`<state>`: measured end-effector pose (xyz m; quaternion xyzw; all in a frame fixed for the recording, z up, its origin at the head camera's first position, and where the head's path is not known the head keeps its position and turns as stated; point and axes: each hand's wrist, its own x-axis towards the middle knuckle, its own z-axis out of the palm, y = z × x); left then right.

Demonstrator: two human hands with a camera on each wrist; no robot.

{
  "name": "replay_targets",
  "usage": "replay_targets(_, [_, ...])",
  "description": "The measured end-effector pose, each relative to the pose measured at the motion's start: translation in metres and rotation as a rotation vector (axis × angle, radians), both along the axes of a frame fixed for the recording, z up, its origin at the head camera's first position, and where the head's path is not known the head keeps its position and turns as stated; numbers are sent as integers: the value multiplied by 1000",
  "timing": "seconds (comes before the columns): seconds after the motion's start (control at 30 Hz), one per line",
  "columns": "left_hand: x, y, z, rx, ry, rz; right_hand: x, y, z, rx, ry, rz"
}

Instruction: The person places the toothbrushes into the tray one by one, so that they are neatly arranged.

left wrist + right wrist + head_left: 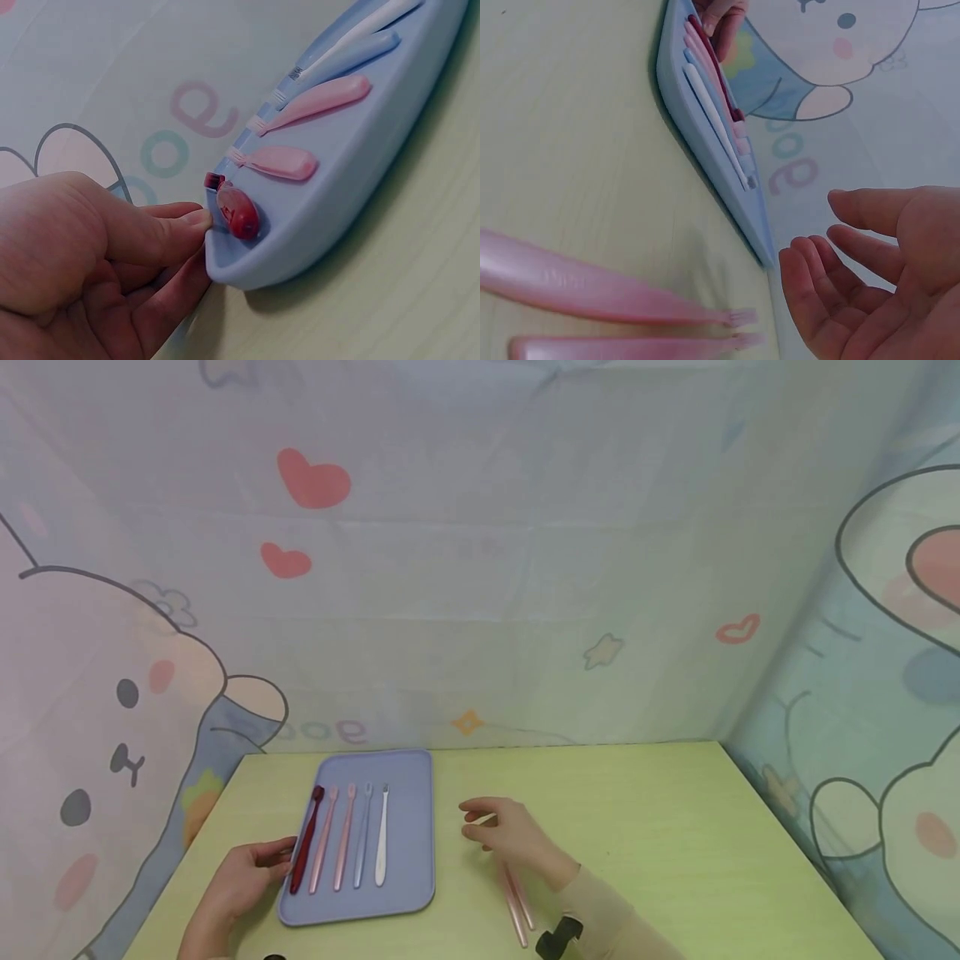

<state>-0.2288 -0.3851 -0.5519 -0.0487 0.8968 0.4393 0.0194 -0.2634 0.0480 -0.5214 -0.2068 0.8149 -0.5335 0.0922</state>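
Observation:
My left hand (238, 878) grips the left rim of a lavender-blue tray (410, 839); in the left wrist view the thumb lies at the rim with fingers below. Across the tray, side by side, lie a dark red toothbrush (303, 847), two pink toothbrushes (281, 162), a blue toothbrush (363, 839) and a white toothbrush (382, 843). Right of the tray, my right hand (517, 835) hovers over the table with loosely bent fingers and holds nothing. Two more pink toothbrushes (592, 289) lie on the table beneath it, partly hidden by the hand in the head view.
The tray stands on a light yellow-green table (660, 843), near its back left. A printed cloth (480, 568) with hearts and cartoon animals hangs behind the table and along both sides. A black strap (559, 937) is on the right wrist.

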Motion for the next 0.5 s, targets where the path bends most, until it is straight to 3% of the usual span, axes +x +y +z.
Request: replay_targets(0.5, [2, 0, 1, 17, 16, -5, 4, 53, -9, 30, -34, -37])
